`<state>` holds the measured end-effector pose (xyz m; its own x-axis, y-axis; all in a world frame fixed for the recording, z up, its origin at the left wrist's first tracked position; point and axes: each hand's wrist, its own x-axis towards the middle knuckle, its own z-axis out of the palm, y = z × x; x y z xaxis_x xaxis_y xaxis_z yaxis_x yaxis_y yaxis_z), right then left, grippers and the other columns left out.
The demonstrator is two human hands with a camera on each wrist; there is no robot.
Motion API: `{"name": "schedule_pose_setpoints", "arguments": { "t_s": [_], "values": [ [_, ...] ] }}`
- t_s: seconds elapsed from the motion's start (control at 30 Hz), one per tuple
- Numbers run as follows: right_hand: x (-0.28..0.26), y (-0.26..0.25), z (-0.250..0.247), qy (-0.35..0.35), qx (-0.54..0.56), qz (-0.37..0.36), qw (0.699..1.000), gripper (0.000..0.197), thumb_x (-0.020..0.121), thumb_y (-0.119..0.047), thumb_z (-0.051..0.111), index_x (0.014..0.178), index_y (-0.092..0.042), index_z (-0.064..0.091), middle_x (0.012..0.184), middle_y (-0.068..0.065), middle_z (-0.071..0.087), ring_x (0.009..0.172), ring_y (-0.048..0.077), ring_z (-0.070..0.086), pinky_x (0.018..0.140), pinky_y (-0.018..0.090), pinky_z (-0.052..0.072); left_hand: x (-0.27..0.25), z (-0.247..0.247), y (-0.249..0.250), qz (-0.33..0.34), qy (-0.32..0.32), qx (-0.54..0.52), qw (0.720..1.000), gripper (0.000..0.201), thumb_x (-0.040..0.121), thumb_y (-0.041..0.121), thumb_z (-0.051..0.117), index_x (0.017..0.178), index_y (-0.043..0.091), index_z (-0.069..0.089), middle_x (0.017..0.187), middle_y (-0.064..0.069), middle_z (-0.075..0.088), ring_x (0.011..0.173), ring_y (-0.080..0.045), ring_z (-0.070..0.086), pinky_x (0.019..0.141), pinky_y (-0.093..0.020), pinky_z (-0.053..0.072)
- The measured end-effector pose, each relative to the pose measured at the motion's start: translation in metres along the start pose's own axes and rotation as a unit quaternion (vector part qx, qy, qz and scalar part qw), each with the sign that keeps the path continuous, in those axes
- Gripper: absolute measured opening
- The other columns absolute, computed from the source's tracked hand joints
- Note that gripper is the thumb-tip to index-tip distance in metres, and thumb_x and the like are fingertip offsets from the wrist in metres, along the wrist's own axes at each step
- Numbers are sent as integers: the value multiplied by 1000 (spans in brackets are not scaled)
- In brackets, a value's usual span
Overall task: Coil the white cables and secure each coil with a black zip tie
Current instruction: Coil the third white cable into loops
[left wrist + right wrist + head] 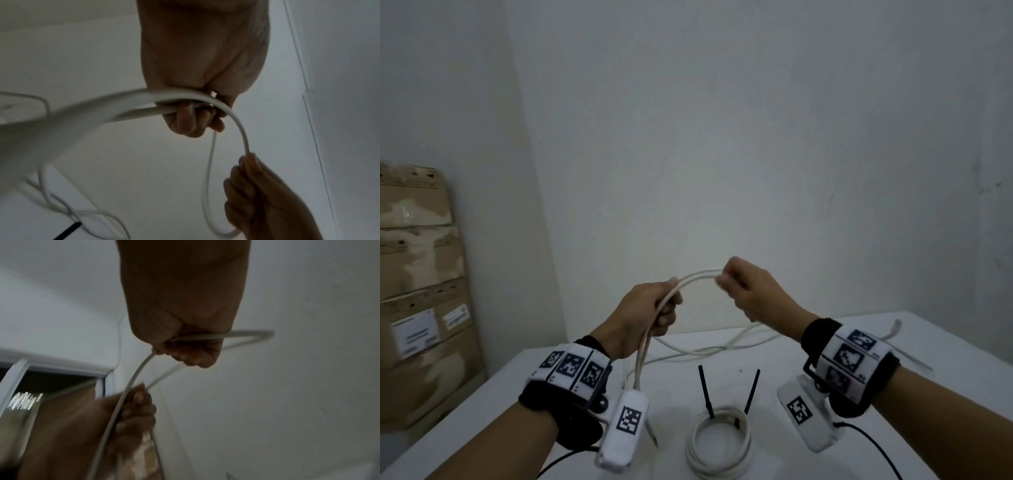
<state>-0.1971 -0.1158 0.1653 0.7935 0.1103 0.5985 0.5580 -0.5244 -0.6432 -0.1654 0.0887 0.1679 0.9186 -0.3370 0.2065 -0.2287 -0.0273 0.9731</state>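
Cable (pixel 697 275) above tied coil (pixel 719 442), cardboard boxes (pixel 417 260) leftward.

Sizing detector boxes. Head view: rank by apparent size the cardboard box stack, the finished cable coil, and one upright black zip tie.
1. cardboard box stack, clearly largest.
2. finished cable coil on the table.
3. black zip tie, the thinnest.

The coil lies nearer the camera than the boxes, so this is apparent size only.
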Motion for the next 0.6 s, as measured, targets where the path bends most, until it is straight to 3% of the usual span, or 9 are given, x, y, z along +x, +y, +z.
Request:
{"name": "schedule_pose_setpoints", "arguments": {
  "t_s": [0.03, 0.1, 0.23, 0.3, 0.4, 0.5, 0.6],
  "values": [
    [2, 5, -4, 36, 113, 60, 991, 24, 98, -25, 50, 79, -15, 41, 57, -2, 38, 46, 15, 31, 42, 24, 27, 2, -6, -3, -21, 6, -44, 999, 37, 101, 27, 42, 70, 8, 54, 53, -1, 35, 43, -12, 33, 38, -20, 22],
    [5, 14, -14, 117, 265, 145, 946, 26, 100, -25, 47, 78, -15, 38, 57, 0, 33, 43, 11, 27, 40, 20, 24, 5, -16, -9, -56, 12, -120, 991, 36, 100, 25, 40, 72, 8, 52, 54, -1, 35, 41, -12, 34, 36, -19, 22],
    [7, 27, -23, 217, 389, 218, 869, 26, 101, -21, 45, 77, -16, 36, 56, 0, 33, 41, 11, 27, 37, 22, 27, 7, -23, -21, -70, 26, -149, 986, 32, 99, 27, 42, 77, 7, 53, 54, 0, 36, 40, -11, 35, 33, -19, 23],
    [5, 27, -20, 230, 406, 211, 859, 25, 100, -19, 47, 77, -15, 37, 56, 2, 36, 41, 11, 31, 39, 24, 31, 7, -18, -24, -68, 27, -130, 989, 30, 99, 26, 43, 83, 5, 58, 55, 1, 42, 43, -11, 38, 34, -20, 25],
    [-2, 18, -1, 190, 345, 150, 907, 23, 95, -16, 55, 76, -13, 43, 55, 5, 44, 40, 14, 39, 40, 25, 39, 6, -2, -26, -48, 29, -92, 994, 31, 100, 28, 44, 93, 4, 64, 65, -2, 54, 52, -12, 46, 41, -21, 30],
    [-18, 7, 31, 73, 156, 61, 983, 25, 91, -13, 62, 72, -15, 46, 54, 6, 54, 37, 11, 45, 39, 23, 41, 7, 17, -23, -29, 16, -67, 997, 38, 100, 34, 44, 102, 4, 67, 79, -5, 67, 64, -15, 57, 53, -26, 39],
    [-31, 2, 55, -18, 77, 54, 995, 19, 90, -13, 62, 80, -24, 49, 64, 8, 59, 42, 8, 51, 43, 24, 46, 8, 29, -21, -8, -8, -37, 999, 38, 98, 29, 49, 102, -4, 67, 79, -13, 66, 68, -19, 62, 60, -29, 49]
  ]
}}
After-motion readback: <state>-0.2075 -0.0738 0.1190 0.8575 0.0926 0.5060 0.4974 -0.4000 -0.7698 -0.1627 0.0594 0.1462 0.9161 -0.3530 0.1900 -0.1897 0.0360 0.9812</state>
